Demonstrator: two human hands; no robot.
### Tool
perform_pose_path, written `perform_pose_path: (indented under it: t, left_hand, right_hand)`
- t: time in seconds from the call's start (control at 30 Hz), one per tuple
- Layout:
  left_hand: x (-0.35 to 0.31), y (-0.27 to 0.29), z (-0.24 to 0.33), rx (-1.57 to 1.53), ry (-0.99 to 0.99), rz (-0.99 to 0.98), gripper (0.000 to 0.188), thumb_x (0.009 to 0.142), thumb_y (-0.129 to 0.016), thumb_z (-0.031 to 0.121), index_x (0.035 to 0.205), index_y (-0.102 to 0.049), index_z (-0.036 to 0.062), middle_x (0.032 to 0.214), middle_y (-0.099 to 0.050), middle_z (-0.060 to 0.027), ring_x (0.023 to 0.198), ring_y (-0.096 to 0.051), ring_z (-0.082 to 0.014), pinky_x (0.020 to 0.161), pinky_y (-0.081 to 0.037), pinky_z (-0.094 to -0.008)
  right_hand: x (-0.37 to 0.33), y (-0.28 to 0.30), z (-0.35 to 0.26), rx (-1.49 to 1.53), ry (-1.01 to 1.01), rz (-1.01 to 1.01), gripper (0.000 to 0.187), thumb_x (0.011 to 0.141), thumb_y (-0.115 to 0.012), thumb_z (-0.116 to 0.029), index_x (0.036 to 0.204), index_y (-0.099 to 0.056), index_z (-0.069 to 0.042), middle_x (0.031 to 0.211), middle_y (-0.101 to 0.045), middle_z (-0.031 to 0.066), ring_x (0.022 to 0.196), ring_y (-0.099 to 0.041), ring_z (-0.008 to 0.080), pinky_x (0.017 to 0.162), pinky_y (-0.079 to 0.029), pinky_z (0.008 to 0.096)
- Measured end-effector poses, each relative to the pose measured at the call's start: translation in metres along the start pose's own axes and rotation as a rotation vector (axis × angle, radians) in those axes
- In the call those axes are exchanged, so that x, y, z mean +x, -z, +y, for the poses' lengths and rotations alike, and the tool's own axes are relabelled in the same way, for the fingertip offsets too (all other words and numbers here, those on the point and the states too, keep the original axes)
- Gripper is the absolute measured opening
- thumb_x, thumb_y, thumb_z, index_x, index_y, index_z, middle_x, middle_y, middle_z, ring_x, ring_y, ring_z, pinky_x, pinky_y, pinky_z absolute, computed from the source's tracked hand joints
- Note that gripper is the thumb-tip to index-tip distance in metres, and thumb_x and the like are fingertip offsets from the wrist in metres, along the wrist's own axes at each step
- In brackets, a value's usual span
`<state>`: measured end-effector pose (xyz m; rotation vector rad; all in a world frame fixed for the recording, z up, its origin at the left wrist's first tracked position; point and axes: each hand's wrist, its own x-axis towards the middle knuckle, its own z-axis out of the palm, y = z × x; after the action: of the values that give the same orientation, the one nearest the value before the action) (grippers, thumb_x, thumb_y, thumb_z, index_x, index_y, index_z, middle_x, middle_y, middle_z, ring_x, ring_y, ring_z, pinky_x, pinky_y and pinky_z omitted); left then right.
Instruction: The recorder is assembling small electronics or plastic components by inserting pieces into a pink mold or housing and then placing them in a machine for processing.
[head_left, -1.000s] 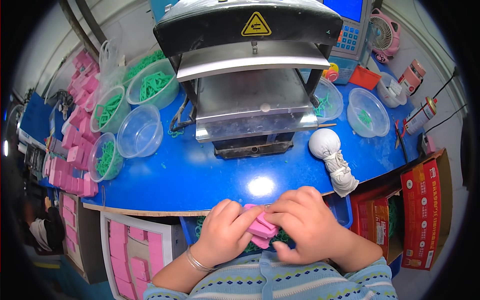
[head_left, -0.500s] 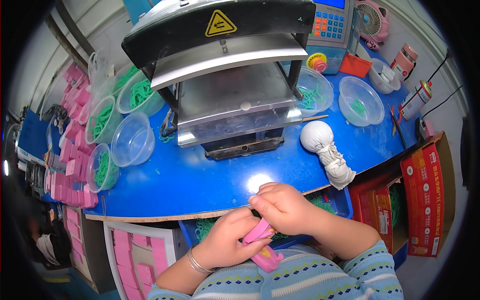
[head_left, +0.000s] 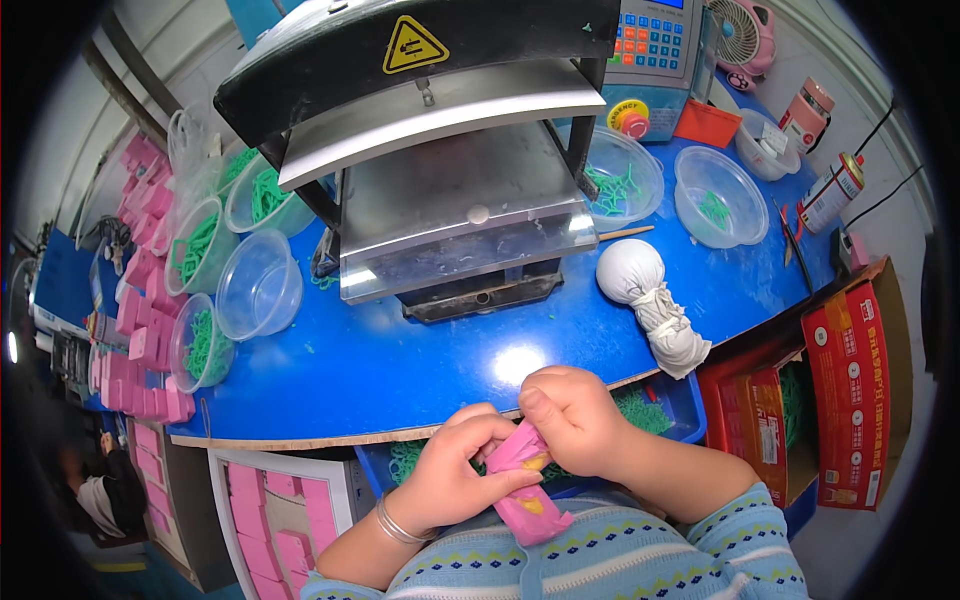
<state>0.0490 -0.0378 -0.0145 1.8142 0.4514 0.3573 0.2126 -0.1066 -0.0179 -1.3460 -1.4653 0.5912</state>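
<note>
Close to my body, past the table's front edge, both hands hold a pink packet with yellow patches [head_left: 527,512], perhaps a wrapper; its kind is unclear. My left hand [head_left: 455,465] is closed on it, thumb across its front and fingers behind. My right hand [head_left: 572,420] pinches its upper end, thumb up. The lower end hangs before my striped knit top. Beneath my hands a blue tray [head_left: 688,400] holds a heap of thin green strips [head_left: 640,412]. A white cloth bundle [head_left: 632,272], tied at its neck, lies on the blue table to the right.
A press with a black hood [head_left: 330,85] and metal plate [head_left: 450,190] stands mid-table. Clear plastic tubs [head_left: 262,290], some holding green pieces, flank it. Pink blocks [head_left: 150,340] stack at left. A spray can [head_left: 832,195], pliers [head_left: 790,245] and red cardboard box [head_left: 850,390] are at right.
My hands have turned the packet, so more of its pink and yellow surface shows. My right hand has shifted slightly right. The whole view has moved a little.
</note>
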Motion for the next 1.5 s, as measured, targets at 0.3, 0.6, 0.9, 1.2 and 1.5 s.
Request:
perform_pose_path:
  t: [0.3, 0.6, 0.9, 1.2, 1.5]
  left_hand:
    - [-0.003, 0.002, 0.004, -0.374, 0.078, 0.195, 0.018, 0.077, -0.065, 0.005, 0.092, -0.058, -0.002, 0.083, -0.05, -0.0035, 0.072, -0.048, -0.0094, 0.066, -0.039, -0.0222]
    - [-0.006, -0.003, 0.007, -0.769, 0.124, 0.186, 0.014, 0.079, -0.061, 0.002, 0.092, -0.057, -0.0026, 0.089, -0.051, -0.0052, 0.081, -0.051, -0.012, 0.074, -0.041, -0.0244]
    - [-0.006, 0.004, 0.008, -0.379, -0.103, 0.219, 0.017, 0.074, -0.066, 0.002, 0.088, -0.055, -0.0002, 0.087, -0.054, -0.0081, 0.08, -0.052, -0.0153, 0.073, -0.042, -0.0264]
    - [-0.002, 0.007, 0.008, 0.018, -0.111, 0.238, 0.027, 0.068, -0.066, 0.003, 0.092, -0.056, -0.0024, 0.085, -0.056, -0.009, 0.078, -0.052, -0.0156, 0.071, -0.042, -0.0271]
    - [-0.007, 0.003, 0.01, -0.781, 0.237, 0.199, 0.023, 0.081, -0.062, 0.004, 0.101, -0.053, -0.0041, 0.093, -0.06, -0.0084, 0.086, -0.058, -0.0123, 0.078, -0.048, -0.0265]
  right_hand:
    - [-0.012, 0.007, -0.008, 0.311, -0.065, -0.059, 0.024, 0.079, -0.06, -0.009, 0.1, -0.052, 0.001, 0.087, -0.052, 0.0094, 0.073, -0.05, 0.0173, 0.066, -0.042, 0.0289]
    - [-0.014, 0.008, -0.021, 0.076, 0.12, -0.024, 0.028, 0.074, -0.064, -0.004, 0.098, -0.053, 0.002, 0.083, -0.052, 0.0111, 0.072, -0.052, 0.0199, 0.063, -0.043, 0.0294]
    - [-0.018, 0.01, -0.014, 0.144, 0.108, -0.074, 0.036, 0.074, -0.067, -0.008, 0.105, -0.052, 0.003, 0.089, -0.054, 0.0118, 0.079, -0.055, 0.0194, 0.067, -0.045, 0.029]
    - [-0.021, 0.007, -0.019, 0.241, -0.311, -0.292, 0.03, 0.077, -0.067, -0.019, 0.097, -0.058, 0.002, 0.081, -0.056, 0.0106, 0.076, -0.056, 0.0187, 0.064, -0.047, 0.0293]
    - [-0.019, 0.008, -0.022, 0.073, -0.207, -0.267, 0.032, 0.073, -0.07, -0.026, 0.088, -0.058, 0.0, 0.07, -0.054, 0.0084, 0.065, -0.053, 0.0231, 0.059, -0.043, 0.033]
